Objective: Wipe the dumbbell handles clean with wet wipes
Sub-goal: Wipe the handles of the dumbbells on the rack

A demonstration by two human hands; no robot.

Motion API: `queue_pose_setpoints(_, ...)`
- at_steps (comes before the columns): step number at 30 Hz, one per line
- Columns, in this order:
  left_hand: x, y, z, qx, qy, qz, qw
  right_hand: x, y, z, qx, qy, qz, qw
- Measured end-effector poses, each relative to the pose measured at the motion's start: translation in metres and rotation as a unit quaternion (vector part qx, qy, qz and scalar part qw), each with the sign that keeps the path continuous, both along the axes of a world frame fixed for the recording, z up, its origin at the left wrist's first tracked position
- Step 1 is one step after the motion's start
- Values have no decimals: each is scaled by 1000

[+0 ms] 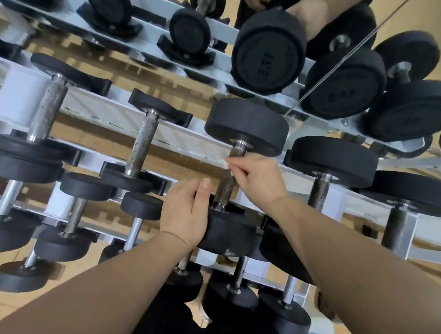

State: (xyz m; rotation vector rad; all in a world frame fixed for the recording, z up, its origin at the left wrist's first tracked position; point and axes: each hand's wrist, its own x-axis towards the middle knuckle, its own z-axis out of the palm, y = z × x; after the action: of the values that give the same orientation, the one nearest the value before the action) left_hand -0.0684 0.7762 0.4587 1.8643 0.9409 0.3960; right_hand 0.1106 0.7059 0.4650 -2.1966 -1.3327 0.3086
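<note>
Right hand (259,181), fingers curled, pinches wet wipe (227,165) round knurled handle (225,186) of dumbbell sitting on middle rack rail (164,134). Left hand (185,212) clasps near weight head (229,232), likely steadying it against rolling.

1. L hand (184,214) & R hand (259,181): both bare.
2. L forearm (106,284) & R forearm (350,267): bare skin all the way to the bottom edge of view.
3. L thumb nail (206,183): short, round, plain.
4. Thin line (175,235) across L wrist; skin fold or thread, can't tell.
5. Black clothes (177,320) low in the middle, btw the arms. Plain soft cloth; top or trousers, can't tell.
</note>
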Motion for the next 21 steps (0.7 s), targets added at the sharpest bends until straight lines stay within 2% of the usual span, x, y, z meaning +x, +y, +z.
queue_pose_setpoints(2,0,0,2,-6,6,6,1000,5,11,1,17,24,-72,997)
queue_pose_setpoints(4,1,-1,4,-5,9,7,1000,1,10,-3,24,26,-86,996)
queue_pose_setpoints(10,1,-3,8,-14,2,21,1000,-7,-19,-1,-27,20,117,993)
queue_pose_setpoints(12,1,-3,9,-20,3,20,1000,-1,-11,0,-18,0,105,994)
queue_pose_setpoints(16,1,-3,10,-15,14,17,1000,-2,0,-1,16,7,10,1000)
queue_pose_setpoints(21,1,-2,9,-22,11,16,1000,-23,-24,0,-21,32,66,997)
